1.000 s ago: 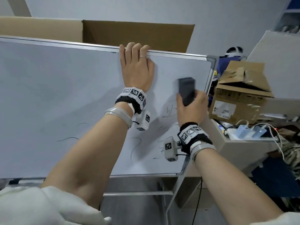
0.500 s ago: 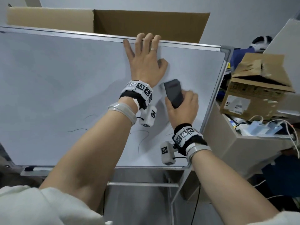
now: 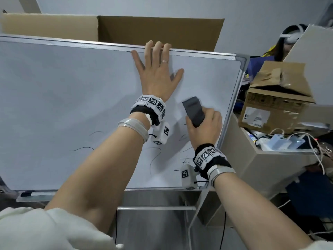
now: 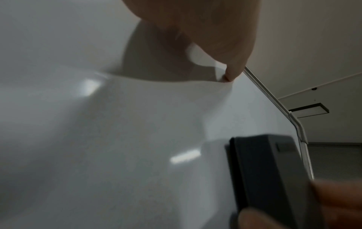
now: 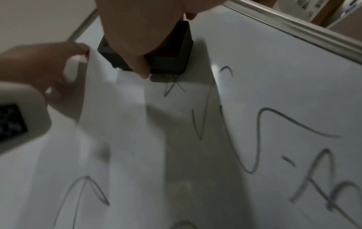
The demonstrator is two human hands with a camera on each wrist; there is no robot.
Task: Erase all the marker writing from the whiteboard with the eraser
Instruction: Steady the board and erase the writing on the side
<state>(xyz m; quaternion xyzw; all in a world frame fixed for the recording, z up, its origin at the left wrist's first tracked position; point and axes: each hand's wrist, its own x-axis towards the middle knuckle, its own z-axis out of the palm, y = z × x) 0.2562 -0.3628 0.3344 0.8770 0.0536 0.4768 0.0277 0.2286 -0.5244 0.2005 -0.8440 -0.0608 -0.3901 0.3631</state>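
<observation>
Eraser (image 3: 193, 111) looked light and rigid, best held by its long sides; right hand (image 3: 204, 128) gripped it so, flat on the board (image 3: 63, 98) at 4 o'clock, long axis pointing toward 11. Left hand (image 3: 156, 76) lay flat, fingers hooked over the top edge

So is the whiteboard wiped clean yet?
No. The whiteboard has marker strokes low down, below the eraser in the right hand.
</observation>
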